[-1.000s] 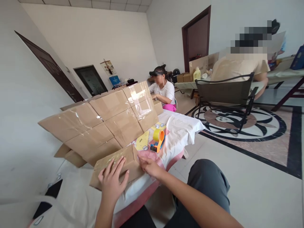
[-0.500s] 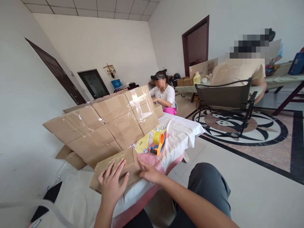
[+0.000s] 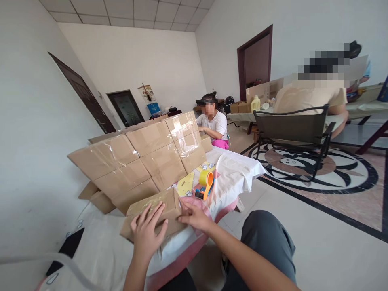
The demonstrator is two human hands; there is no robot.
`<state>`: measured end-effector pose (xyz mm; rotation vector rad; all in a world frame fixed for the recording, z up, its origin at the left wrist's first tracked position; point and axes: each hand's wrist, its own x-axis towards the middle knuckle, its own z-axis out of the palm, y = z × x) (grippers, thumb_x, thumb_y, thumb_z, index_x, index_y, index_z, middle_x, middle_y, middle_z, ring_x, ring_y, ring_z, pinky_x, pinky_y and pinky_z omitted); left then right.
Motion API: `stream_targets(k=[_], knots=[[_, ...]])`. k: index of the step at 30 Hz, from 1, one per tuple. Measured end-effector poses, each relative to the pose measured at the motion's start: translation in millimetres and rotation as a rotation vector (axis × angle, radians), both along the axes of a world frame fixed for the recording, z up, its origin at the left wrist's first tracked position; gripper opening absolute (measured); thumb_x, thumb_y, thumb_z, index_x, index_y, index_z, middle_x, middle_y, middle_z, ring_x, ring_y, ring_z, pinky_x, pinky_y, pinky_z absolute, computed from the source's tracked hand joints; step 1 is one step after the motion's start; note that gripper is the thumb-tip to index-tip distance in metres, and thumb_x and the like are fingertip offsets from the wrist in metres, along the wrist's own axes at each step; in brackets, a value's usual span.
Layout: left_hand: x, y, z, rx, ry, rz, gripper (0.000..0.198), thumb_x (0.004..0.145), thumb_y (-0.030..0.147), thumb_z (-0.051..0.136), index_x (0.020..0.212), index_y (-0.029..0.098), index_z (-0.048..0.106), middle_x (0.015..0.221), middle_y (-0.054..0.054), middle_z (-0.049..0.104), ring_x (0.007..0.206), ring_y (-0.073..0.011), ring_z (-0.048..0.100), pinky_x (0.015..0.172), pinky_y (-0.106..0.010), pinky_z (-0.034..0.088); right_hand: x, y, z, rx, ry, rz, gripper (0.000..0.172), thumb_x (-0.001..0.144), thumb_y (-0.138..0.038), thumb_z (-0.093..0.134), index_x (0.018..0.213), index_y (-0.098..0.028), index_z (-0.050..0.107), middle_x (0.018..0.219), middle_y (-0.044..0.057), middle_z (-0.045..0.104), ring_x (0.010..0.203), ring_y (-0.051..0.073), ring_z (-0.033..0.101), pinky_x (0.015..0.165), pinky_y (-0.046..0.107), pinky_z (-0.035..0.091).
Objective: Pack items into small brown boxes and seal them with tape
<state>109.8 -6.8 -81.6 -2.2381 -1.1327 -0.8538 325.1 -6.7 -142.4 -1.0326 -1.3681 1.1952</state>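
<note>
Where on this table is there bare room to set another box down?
Bare white cloth lies right of the tape dispenser, and again near-left of the small box under the left hand and right hand. The stacked boxes crowd the back.

We have one view only, from a camera worn on our head, facing forward and down over the white-clothed table (image 3: 235,169). Our left hand (image 3: 147,236) and right hand (image 3: 194,216) lie close beneath it, and the wide lens reaches the far white wall (image 3: 157,60).
</note>
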Motion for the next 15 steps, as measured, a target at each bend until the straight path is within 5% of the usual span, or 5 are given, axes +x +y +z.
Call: stream_targets(k=[3,6,9,15], knots=[[-4.4,4.3,0.0,0.012,0.006,-0.043,0.04,0.092,0.032,0.056,0.131,0.03,0.066,0.135,-0.005,0.069,0.13,-0.0328,0.058,0.103,-0.05,0.029,8.3,6.7,18.3,0.07,-0.354,-0.027,0.149,0.048,-0.051,0.096,0.166,-0.026,0.008,0.163,0.02,0.028,0.154,0.041,0.021,0.119,0.056,0.03],[-13.1,10.3,-2.9,0.022,-0.016,-0.111,0.038,0.093,0.031,0.056,0.129,0.031,0.067,0.132,-0.005,0.071,0.13,-0.0328,0.059,0.1,-0.049,0.032,6.9,15.5,35.1,0.277,-0.465,0.089,0.16,0.05,-0.05,0.095,0.164,-0.023,-0.015,0.17,0.021,-0.005,0.159,0.037,-0.005,0.126,0.052,0.014],[-17.9,10.7,-2.4,0.057,-0.1,-0.179,0.035,0.094,0.026,0.054,0.126,0.03,0.067,0.131,-0.006,0.071,0.129,-0.0333,0.06,0.099,-0.05,0.035,-4.1,22.9,45.3,0.377,-0.412,0.145,0.152,0.056,-0.045,0.092,0.164,-0.026,-0.013,0.168,0.019,0.001,0.158,0.035,0.012,0.124,0.045,0.024],[12.4,-29.0,20.8,0.113,-0.307,-0.544,0.051,0.09,0.018,0.053,0.138,0.035,0.057,0.136,-0.006,0.067,0.127,-0.0324,0.061,0.098,-0.056,0.049,-14.9,40.7,73.1,0.477,-0.296,-0.158,0.104,0.058,-0.04,0.092,0.15,-0.028,0.044,0.147,0.012,0.03,0.144,0.035,0.039,0.118,0.042,0.036]])
